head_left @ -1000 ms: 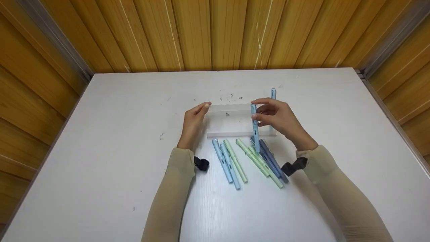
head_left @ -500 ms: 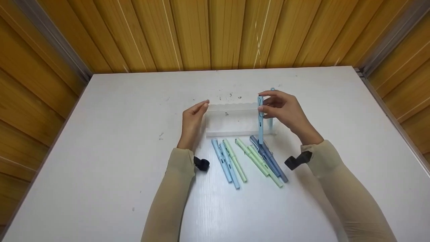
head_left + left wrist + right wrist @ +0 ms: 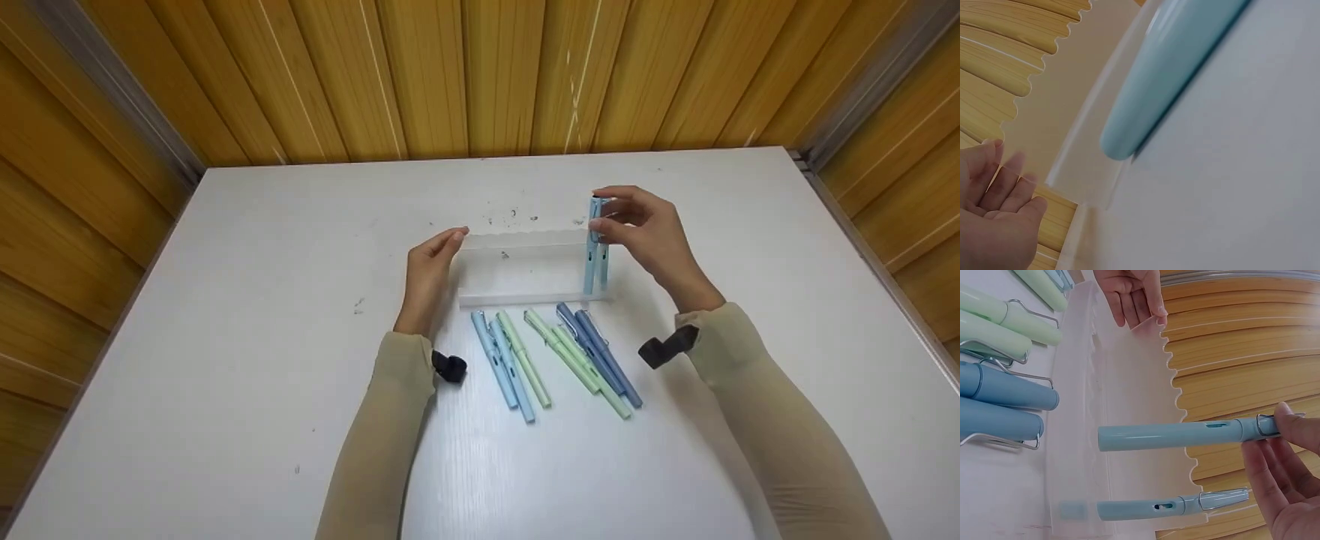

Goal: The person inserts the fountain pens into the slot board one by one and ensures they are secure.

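Note:
A clear pen stand [image 3: 525, 271] with a scalloped top edge stands mid-table. My left hand [image 3: 429, 270] pinches its upper left corner; in the left wrist view the fingers show through the clear panel. With thumb and fingertips my right hand [image 3: 646, 236] holds a light blue fountain pen [image 3: 1168, 436] by its capped end, upright in front of the stand's right part. Beside it a second light blue pen [image 3: 1140, 511] stands in the holder, leaning on a scallop. Whether the held pen's lower end touches the stand's base, I cannot tell.
Several pens lie in front of the stand: light blue pens [image 3: 495, 360] and a green pen [image 3: 523, 358] at left, green pens [image 3: 574, 360] and dark blue pens [image 3: 604, 352] at right. A wood-patterned wall [image 3: 435, 82] rises behind the white table [image 3: 262, 315].
My right hand has carried the light blue pen right and away from me, from above the loose pens to beside the standing pen. My left hand stays at the stand's corner.

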Demonstrator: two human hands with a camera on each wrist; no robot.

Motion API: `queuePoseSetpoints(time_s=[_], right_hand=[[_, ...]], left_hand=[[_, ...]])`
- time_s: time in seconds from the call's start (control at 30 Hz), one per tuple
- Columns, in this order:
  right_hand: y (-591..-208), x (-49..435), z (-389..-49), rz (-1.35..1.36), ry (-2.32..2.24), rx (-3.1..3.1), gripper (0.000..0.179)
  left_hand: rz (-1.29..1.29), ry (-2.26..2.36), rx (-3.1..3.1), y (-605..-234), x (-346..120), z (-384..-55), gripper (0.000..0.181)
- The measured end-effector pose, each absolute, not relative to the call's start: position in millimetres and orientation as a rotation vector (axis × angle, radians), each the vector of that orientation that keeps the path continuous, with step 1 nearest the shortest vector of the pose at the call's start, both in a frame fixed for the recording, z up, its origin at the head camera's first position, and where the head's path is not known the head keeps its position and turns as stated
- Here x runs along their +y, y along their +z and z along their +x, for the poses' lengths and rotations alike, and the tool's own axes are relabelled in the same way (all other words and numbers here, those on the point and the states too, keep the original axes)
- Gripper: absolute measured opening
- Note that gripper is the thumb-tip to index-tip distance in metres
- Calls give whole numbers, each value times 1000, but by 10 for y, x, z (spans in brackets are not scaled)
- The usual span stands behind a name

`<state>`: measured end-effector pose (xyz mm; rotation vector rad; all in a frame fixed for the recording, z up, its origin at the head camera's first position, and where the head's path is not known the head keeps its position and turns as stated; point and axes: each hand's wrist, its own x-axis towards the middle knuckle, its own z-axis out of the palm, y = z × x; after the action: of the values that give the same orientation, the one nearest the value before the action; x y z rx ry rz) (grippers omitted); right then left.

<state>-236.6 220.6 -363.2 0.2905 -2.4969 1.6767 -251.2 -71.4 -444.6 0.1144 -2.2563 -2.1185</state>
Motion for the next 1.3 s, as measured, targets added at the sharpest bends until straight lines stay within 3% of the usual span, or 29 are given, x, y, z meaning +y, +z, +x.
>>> queuePoseSetpoints(time_s=[1.03, 1.3], right_hand=[[-3764, 2242, -2504, 247, 1579, -2554, 42], [-3788, 2236, -2511, 210, 1536, -2615, 41]], left_hand=[[89, -2147, -2236, -4442, -737, -2504, 37], [110, -2186, -2259, -4267, -739, -2414, 37]])
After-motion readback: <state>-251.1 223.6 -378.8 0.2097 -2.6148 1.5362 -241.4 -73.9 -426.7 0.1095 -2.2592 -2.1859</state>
